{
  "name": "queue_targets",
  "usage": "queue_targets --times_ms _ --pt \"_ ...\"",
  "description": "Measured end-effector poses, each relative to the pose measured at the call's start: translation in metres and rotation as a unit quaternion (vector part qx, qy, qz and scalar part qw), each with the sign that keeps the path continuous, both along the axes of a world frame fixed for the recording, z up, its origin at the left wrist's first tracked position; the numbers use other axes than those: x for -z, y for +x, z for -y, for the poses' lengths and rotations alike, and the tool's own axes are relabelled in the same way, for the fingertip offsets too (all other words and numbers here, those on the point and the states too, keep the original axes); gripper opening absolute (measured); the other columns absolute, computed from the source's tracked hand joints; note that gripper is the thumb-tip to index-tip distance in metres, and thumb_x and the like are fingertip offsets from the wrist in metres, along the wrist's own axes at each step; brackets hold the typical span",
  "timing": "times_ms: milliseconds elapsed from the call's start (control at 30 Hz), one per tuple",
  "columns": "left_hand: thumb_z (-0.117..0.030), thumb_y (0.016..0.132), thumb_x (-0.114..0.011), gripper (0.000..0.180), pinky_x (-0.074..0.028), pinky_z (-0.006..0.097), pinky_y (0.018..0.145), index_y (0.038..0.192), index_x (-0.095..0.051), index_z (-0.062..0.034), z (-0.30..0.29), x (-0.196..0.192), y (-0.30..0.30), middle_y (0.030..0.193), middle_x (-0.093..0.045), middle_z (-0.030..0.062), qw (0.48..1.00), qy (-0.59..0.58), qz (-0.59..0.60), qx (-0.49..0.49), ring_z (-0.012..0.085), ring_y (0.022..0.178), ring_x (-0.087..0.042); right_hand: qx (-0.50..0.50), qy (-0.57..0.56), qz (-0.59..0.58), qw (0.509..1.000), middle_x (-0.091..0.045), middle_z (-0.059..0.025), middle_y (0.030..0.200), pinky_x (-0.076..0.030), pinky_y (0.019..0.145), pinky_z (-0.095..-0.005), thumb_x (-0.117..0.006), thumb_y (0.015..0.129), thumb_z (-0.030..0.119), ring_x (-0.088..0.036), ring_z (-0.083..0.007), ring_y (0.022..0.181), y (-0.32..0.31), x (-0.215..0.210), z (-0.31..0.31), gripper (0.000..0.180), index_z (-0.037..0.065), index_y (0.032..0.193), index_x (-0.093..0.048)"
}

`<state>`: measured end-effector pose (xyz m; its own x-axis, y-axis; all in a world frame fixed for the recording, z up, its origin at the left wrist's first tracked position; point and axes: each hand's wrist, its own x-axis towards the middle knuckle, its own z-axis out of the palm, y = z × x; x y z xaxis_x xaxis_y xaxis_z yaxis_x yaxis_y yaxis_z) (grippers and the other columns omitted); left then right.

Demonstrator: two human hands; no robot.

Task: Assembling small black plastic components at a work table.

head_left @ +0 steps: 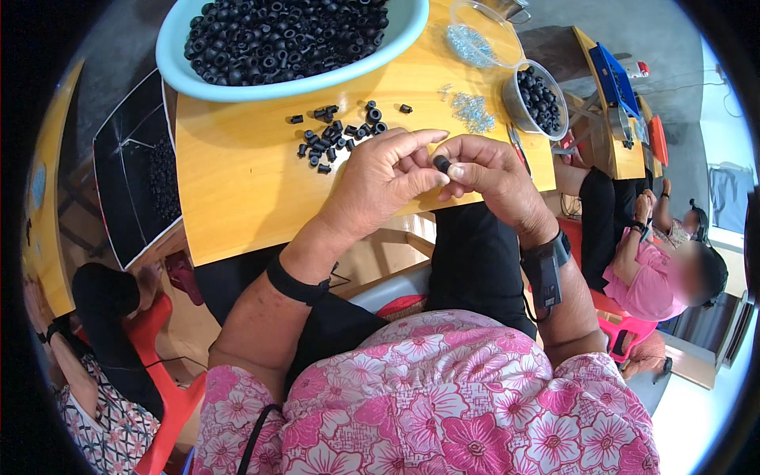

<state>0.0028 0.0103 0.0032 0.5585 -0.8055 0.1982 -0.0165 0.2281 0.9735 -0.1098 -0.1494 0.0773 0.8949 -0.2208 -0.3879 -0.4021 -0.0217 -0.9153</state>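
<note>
Between the thumb and fingers of my right hand [487, 174] is a small black rubber sleeve [442, 164], held just above the table's near edge. My left hand [388, 170] is beside it, thumb and index finger stretched toward the piece and apart; its other fingers curl inward, and what lies behind them is hidden. Several short black flanged sleeves [321, 142] lie loose on the yellow table [245, 174], left of my hands. Beyond my right hand is a scatter of small clear bluish pieces [473, 111].
A big light-blue basin [293, 89] of black rubber parts stands at the back. To the right are a clear tub [542, 99] of round black pieces, a clear lid [479, 36] with bluish pieces and a slim tool [518, 146]. A black bin [134, 166] stands left. Co-workers sit on both sides.
</note>
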Motion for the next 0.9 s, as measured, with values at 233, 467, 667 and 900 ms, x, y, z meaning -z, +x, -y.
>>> queue_targets --times_ms 233,467,667,900 --pt "-0.021 0.084 -0.08 0.048 -0.052 0.024 0.07 0.126 -0.065 -0.0033 0.0 -0.005 -0.002 0.086 -0.062 0.0047 0.999 0.024 -0.007 0.032 0.0106 0.074 -0.061 -0.015 -0.193 0.065 0.979 -0.067 -0.007 0.085 -0.052 0.073 -0.0286 -0.064 0.088 0.004 -0.062 -0.0124 0.078 -0.003 0.002 -0.014 0.018 -0.006 0.102 -0.065" --pt "-0.018 0.083 -0.079 0.048 -0.052 0.025 0.072 0.126 -0.065 -0.0029 0.0 -0.004 -0.003 0.09 -0.064 0.0054 1.0 0.001 0.003 0.019 0.0117 0.078 -0.061 0.006 -0.262 0.077 0.962 -0.069 -0.011 0.084 -0.052 0.073 -0.0301 -0.066 0.084 0.003 -0.064 -0.0146 0.077 -0.003 0.004 -0.018 0.02 -0.004 0.102 -0.067" --pt "-0.019 0.085 -0.077 0.046 -0.053 0.026 0.074 0.127 -0.064 -0.0022 -0.001 -0.008 -0.002 0.092 -0.065 0.0059 0.999 -0.014 0.011 0.026 0.0124 0.081 -0.062 0.013 -0.246 0.084 0.966 -0.069 -0.0103 0.084 -0.052 0.071 -0.0287 -0.067 0.083 0.002 -0.064 -0.0137 0.076 -0.001 -0.003 -0.021 0.02 -0.004 0.102 -0.068" --pt "-0.018 0.087 -0.076 0.043 -0.053 0.025 0.072 0.126 -0.065 -0.003 -0.001 -0.004 -0.004 0.091 -0.067 0.0061 1.0 -0.012 -0.001 0.014 0.0113 0.077 -0.064 0.025 -0.115 0.065 0.991 -0.068 -0.0065 0.086 -0.053 0.07 -0.0267 -0.064 0.09 0.005 -0.064 -0.0119 0.077 -0.001 0.001 -0.015 0.017 -0.006 0.103 -0.066"
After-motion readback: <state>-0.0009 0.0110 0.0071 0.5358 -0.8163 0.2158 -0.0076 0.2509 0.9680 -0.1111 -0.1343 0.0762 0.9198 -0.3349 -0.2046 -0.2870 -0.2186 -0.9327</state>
